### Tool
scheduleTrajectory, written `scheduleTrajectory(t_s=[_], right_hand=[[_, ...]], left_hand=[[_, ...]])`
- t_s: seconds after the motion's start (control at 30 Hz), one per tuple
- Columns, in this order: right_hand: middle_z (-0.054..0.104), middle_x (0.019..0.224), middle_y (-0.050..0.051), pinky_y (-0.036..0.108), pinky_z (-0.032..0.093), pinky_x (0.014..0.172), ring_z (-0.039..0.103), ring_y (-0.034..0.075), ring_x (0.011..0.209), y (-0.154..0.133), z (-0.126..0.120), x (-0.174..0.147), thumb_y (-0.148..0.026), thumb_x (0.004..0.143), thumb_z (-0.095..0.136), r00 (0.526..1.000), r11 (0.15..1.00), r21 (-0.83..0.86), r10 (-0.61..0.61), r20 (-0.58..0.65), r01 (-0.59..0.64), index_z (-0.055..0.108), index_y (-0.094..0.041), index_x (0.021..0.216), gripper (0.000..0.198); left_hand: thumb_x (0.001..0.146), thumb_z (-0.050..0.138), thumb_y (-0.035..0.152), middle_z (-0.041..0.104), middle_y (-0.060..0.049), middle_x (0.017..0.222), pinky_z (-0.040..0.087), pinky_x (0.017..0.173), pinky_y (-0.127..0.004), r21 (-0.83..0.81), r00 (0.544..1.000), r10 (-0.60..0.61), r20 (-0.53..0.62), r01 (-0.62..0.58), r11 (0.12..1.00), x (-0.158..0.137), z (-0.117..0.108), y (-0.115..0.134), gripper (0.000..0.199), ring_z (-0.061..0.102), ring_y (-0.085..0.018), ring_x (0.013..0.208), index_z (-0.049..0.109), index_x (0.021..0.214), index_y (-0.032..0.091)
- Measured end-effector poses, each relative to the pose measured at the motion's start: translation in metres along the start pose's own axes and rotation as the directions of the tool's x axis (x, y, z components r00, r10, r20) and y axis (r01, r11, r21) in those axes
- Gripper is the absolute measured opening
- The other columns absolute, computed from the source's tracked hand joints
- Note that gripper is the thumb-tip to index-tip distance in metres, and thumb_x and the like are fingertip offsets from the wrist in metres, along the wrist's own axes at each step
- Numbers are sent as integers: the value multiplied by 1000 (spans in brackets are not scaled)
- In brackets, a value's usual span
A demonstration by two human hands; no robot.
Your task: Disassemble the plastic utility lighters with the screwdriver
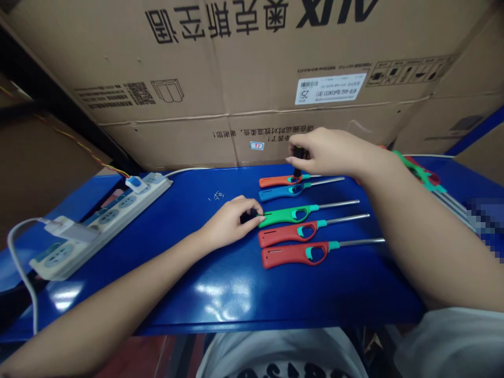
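Observation:
My right hand grips the black handle of a screwdriver, held upright over the blue lighter. Its shaft reaches down around that lighter's trigger opening; the exact contact point is too small to tell. With thumb and fingers, my left hand pinches the butt end of the green lighter. Behind the blue one lies an orange lighter, partly covered by the screwdriver. Two red lighters, the nearer and the farther, lie in front of the green one. All their metal tubes point right.
Small thin pins or screws lie scattered on the blue table. A white power strip with plugs and cables runs along the left. More lighters are piled behind my right forearm. A large cardboard box stands along the back.

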State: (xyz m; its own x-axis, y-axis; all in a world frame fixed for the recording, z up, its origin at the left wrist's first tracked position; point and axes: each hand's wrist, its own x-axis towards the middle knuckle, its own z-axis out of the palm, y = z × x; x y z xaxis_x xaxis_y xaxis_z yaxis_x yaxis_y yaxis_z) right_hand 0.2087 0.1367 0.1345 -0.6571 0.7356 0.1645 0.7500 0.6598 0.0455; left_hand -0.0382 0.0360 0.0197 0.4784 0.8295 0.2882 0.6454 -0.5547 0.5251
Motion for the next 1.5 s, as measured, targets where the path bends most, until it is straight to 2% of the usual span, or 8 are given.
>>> scheduleTrajectory(t_s=[0.23,0.4,0.57,0.77,0.9,1.0,1.27,1.5], right_hand=[[71,79,4,29,36,56,57,17,62,2,-2,-3,-30,87,55,990,978,187,-112,88,94,61,-22,90,11],[71,77,1,28,36,57,58,16,62,-2,-6,-6,-29,85,57,975,961,254,-153,160,110,61,-23,89,9],[72,80,4,31,37,63,59,19,68,-12,-12,-7,-32,86,57,996,973,215,-85,-15,87,65,-22,92,15],[73,86,6,29,34,63,60,20,71,-31,-5,-5,-36,93,52,964,970,203,-83,-251,137,65,-20,102,23],[73,88,5,28,32,61,60,18,69,-35,5,-2,-38,94,52,959,961,212,-124,-254,180,64,-20,102,23],[73,88,4,28,31,60,60,17,69,-35,8,0,-38,94,52,958,955,222,-139,-251,197,63,-20,99,22],[72,86,6,29,30,60,59,19,69,-36,10,1,-39,94,51,971,981,165,-61,-232,101,64,-20,105,26],[69,80,7,30,26,58,55,20,65,-34,18,7,-41,95,51,962,991,128,75,-262,-43,64,-19,103,27]], left_hand=[[105,41,36,59,-8,102,46,83,-39,385,984,56,171,-119,915,1,-10,6,23,55,-25,92,58,102,20],[109,31,33,58,-8,100,45,80,-36,468,981,76,177,-152,871,1,-1,5,29,54,-24,89,56,102,18],[109,33,32,60,-7,93,44,75,-35,510,985,83,149,-148,848,1,4,5,30,55,-23,84,56,96,18],[109,36,34,59,-5,84,43,76,-33,473,987,144,66,-158,867,1,4,4,35,55,-21,81,55,83,19],[109,37,32,56,-3,78,42,72,-31,415,988,120,-93,-71,907,3,-8,5,36,53,-19,76,51,78,20],[107,38,32,58,-5,81,43,74,-34,468,984,31,-175,56,882,2,-22,-1,33,55,-21,78,52,81,20],[99,51,32,64,-9,92,47,74,-36,496,921,-349,-171,386,778,-4,-53,-53,24,61,-25,82,61,83,17],[95,56,33,65,-8,95,48,74,-35,450,923,-314,-224,384,806,-7,-59,-64,19,62,-23,80,65,89,17]])
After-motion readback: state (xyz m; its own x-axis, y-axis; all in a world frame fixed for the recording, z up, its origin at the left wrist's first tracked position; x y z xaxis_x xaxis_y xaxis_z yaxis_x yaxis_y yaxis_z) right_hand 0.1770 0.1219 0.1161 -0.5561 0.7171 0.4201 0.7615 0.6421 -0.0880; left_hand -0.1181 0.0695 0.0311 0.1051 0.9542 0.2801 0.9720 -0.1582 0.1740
